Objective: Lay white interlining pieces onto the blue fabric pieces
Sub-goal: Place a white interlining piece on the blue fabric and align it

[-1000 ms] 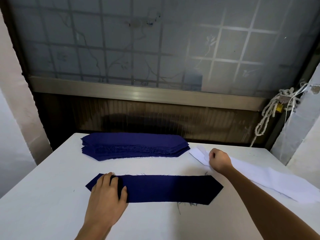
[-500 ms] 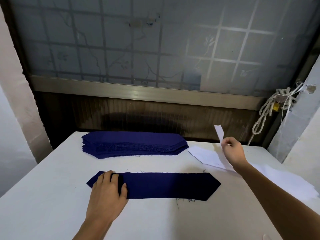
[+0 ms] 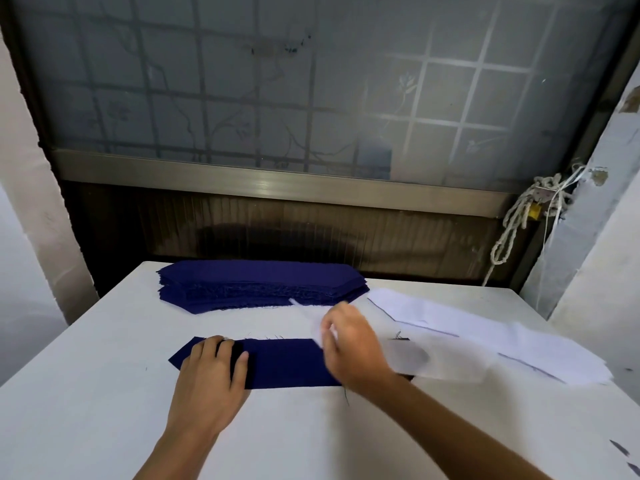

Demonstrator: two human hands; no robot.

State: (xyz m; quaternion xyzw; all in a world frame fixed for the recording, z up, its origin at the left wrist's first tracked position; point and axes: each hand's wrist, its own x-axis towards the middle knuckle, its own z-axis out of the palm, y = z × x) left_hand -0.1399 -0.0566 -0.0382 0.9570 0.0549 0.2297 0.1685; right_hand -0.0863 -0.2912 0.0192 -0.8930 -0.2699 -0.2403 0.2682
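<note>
A single dark blue fabric piece (image 3: 287, 363) lies flat near the middle of the white table (image 3: 86, 393). My left hand (image 3: 211, 379) presses flat on its left end. My right hand (image 3: 353, 351), blurred, hovers over the piece's right half and pinches a thin white interlining piece (image 3: 440, 363) that trails to the right and covers the blue piece's right tip. A stack of blue fabric pieces (image 3: 263, 284) sits at the back of the table. The pile of white interlining pieces (image 3: 485, 327) lies at the right.
A dark wall panel and a frosted window (image 3: 277, 98) rise right behind the table's far edge. A rope bundle (image 3: 519, 220) hangs at the back right. Loose dark threads (image 3: 401, 337) lie on the table.
My right hand lifted one white interlining piece off the pile and carried it left, down over the single blue piece. My left hand stayed pressed on the blue piece's left end.
</note>
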